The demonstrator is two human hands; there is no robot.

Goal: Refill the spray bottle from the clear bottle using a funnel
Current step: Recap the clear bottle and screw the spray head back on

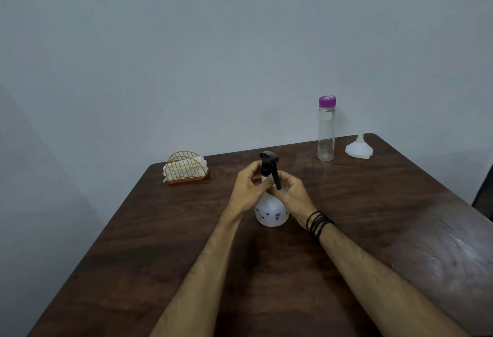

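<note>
No text, brand or number could be read anywhere. The spray bottle (271, 212) carried small purple flower prints and a boxed marking too blurred to make out; the clear bottle (326, 133) bore a pale, illegible label patch.

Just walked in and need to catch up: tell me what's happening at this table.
A person grips the neck of a white plastic spray bottle with both hands, left hand and right hand, just below its black trigger head, which is still on. The clear bottle with a purple cap stands capped at the far edge of the dark wooden table. The white funnel lies upside down beside it, untouched.
</note>
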